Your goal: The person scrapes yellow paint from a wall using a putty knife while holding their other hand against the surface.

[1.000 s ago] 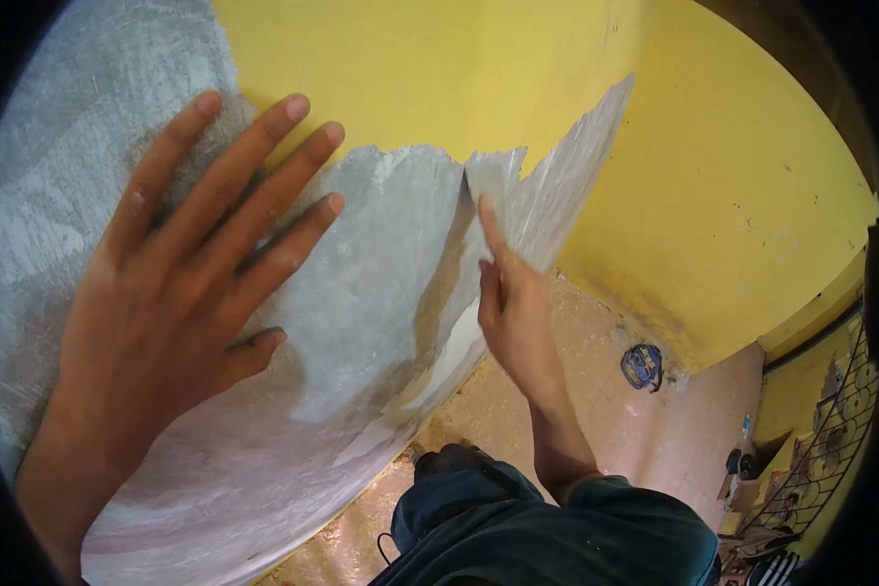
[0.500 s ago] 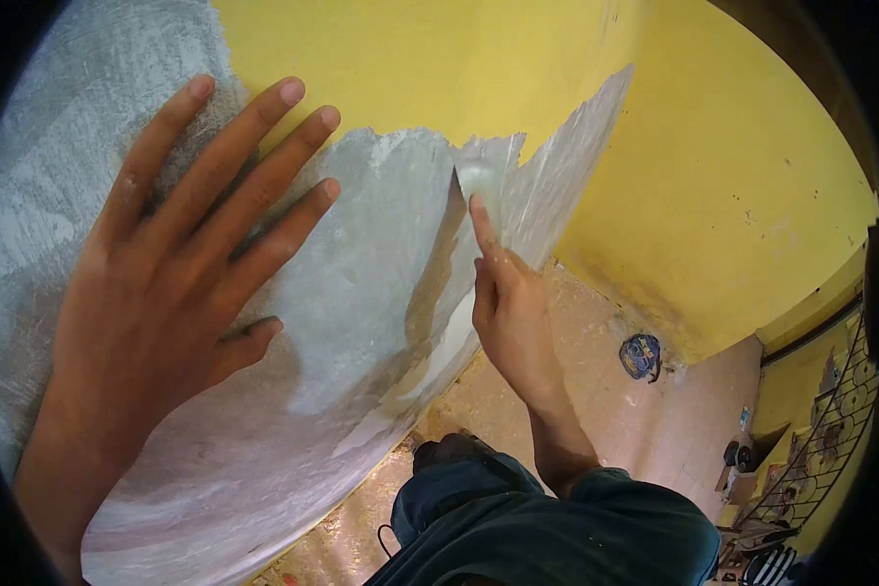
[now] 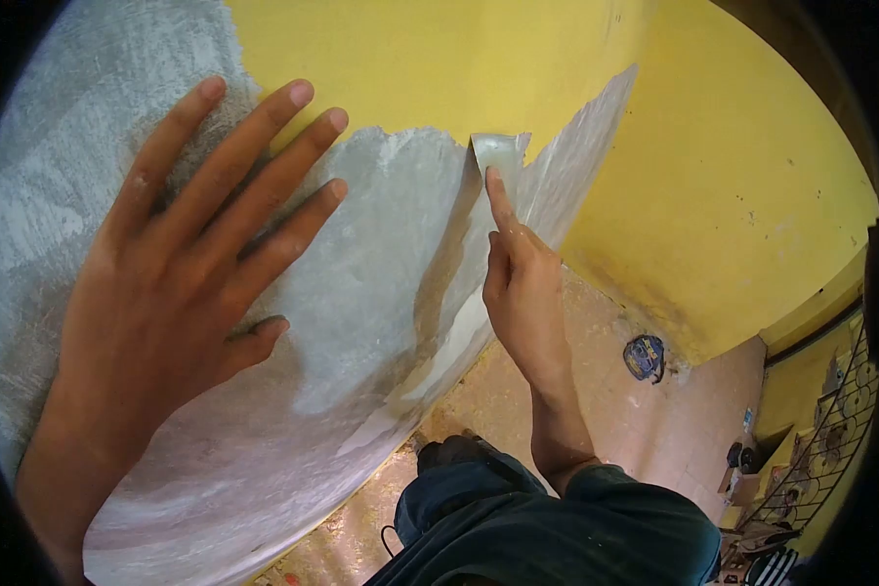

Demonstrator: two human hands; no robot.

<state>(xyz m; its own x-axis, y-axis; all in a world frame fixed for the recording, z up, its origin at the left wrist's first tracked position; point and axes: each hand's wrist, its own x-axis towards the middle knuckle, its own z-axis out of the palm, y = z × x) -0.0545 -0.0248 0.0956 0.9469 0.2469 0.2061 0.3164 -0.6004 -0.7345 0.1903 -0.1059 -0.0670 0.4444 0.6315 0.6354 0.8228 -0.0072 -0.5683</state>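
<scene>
My left hand [image 3: 190,264] lies with fingers spread against the grey stripped part of the wall [image 3: 352,293], its fingertips near the ragged edge of the yellow paint [image 3: 400,59]. My right hand [image 3: 527,283] is closed around a putty knife [image 3: 501,150], index finger stretched along the blade. The blade rests on the wall with its front edge at the paint border. Most of the handle is hidden in my palm. A dark shadow runs down the wall beside the knife.
Another yellow wall [image 3: 723,176] meets this one at a corner on the right. A dark blue bag-like bundle [image 3: 644,358] lies on the tiled floor [image 3: 606,420]. A metal grille [image 3: 830,430] and boxes stand at the far right. My dark clothing shows below.
My right hand and the putty knife have moved up and slightly right, bringing the blade to the paint edge. My left hand stays spread on the wall.
</scene>
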